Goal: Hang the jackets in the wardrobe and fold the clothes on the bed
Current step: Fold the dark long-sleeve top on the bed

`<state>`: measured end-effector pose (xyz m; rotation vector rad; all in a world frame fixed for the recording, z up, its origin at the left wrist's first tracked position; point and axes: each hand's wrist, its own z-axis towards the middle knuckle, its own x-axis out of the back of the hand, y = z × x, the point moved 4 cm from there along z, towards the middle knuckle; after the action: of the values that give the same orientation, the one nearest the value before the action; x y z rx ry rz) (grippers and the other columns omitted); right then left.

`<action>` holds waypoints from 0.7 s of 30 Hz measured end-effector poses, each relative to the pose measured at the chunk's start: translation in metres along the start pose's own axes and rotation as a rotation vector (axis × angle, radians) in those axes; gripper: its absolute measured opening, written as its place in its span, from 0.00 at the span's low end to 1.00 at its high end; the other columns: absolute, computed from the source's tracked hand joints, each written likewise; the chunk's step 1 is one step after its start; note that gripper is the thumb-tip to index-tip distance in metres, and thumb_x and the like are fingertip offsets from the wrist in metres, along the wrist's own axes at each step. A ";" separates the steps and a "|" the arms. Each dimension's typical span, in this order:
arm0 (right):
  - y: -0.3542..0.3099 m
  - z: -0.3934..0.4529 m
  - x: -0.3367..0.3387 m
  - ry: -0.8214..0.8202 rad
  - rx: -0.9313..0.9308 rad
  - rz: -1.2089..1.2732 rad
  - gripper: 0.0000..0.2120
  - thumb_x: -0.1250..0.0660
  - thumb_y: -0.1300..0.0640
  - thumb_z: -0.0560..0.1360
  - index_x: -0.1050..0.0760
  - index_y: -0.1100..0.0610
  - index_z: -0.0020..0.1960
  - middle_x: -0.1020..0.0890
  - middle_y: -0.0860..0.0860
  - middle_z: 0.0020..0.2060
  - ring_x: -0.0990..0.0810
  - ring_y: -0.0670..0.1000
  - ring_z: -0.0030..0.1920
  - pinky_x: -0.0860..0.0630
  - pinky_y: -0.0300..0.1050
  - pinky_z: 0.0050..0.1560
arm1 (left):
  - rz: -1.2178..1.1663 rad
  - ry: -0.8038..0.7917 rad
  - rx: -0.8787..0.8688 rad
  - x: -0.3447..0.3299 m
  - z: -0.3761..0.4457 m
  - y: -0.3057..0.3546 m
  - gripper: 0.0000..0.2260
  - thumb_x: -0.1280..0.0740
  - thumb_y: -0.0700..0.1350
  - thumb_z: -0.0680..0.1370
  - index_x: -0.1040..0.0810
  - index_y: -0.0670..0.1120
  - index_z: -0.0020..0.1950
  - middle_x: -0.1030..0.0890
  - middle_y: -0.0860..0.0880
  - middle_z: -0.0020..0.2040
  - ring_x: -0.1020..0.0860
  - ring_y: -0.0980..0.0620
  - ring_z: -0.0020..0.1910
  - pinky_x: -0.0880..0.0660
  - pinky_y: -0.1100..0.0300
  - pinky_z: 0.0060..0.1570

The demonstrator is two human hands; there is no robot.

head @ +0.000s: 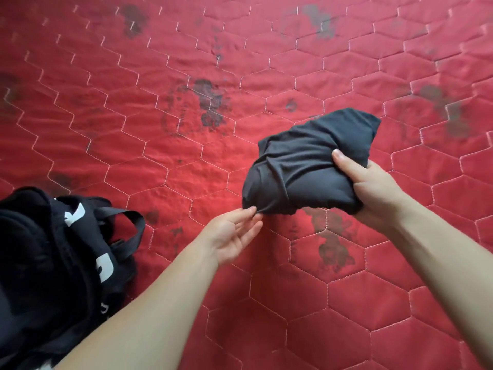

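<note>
Head camera pictures showed a dark folded garment (312, 164) held up just above the red quilted bed (160, 129), likely so its loose end could be tucked in before it was put down. It was gripped from the side by the right hand (373, 188), thumb on top and fingers curled under, arm reaching forward. One small corner was pinched between thumb and fingertip of the left hand (234, 233), palm up, while a black bag (61, 249) was left lying nearby.

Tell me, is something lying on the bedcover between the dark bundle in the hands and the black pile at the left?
Nothing visible does. Only bare red quilted bedcover lies between the folded dark garment and the black clothes pile.
</note>
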<state>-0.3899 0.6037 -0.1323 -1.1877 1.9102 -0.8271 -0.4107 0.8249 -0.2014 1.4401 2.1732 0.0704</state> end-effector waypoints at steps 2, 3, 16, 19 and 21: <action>-0.009 -0.001 0.005 -0.005 0.011 0.001 0.12 0.36 0.54 0.79 0.24 0.58 0.60 0.15 0.55 0.51 0.15 0.53 0.46 0.19 0.50 0.43 | 0.046 0.015 -0.074 -0.001 0.001 0.006 0.06 0.32 0.32 0.75 0.23 0.39 0.51 0.18 0.45 0.39 0.17 0.55 0.32 0.20 0.63 0.32; -0.012 -0.002 0.007 -0.011 0.013 0.005 0.12 0.36 0.53 0.79 0.24 0.57 0.59 0.15 0.54 0.50 0.15 0.53 0.46 0.19 0.49 0.43 | 0.063 0.025 -0.120 0.000 0.001 0.010 0.05 0.32 0.33 0.76 0.22 0.40 0.49 0.17 0.46 0.37 0.18 0.55 0.32 0.20 0.63 0.33; -0.019 -0.027 -0.012 -0.220 -0.021 -0.052 0.13 0.34 0.53 0.73 0.21 0.57 0.54 0.15 0.54 0.52 0.16 0.52 0.51 0.19 0.43 0.45 | 0.448 0.017 -0.214 -0.049 -0.025 0.010 0.31 0.34 0.75 0.62 0.20 0.56 0.56 0.15 0.58 0.49 0.18 0.52 0.51 0.24 0.52 0.50; -0.022 -0.038 -0.018 -0.331 -0.121 0.034 0.17 0.34 0.52 0.71 0.20 0.58 0.57 0.16 0.54 0.55 0.16 0.52 0.53 0.19 0.43 0.44 | 0.289 -0.285 -0.061 -0.069 -0.025 0.002 0.38 0.40 0.78 0.64 0.22 0.56 0.65 0.17 0.49 0.59 0.19 0.46 0.57 0.23 0.44 0.55; -0.025 -0.044 -0.017 -0.375 -0.179 0.055 0.16 0.35 0.51 0.70 0.15 0.57 0.51 0.15 0.53 0.51 0.15 0.51 0.50 0.19 0.42 0.42 | 0.138 -0.387 -0.096 -0.068 -0.029 0.004 0.35 0.41 0.74 0.70 0.24 0.53 0.68 0.21 0.47 0.64 0.22 0.46 0.63 0.25 0.45 0.61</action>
<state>-0.4102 0.6161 -0.0848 -1.2876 1.7209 -0.3753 -0.4002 0.7742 -0.1483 1.4139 1.7357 -0.0510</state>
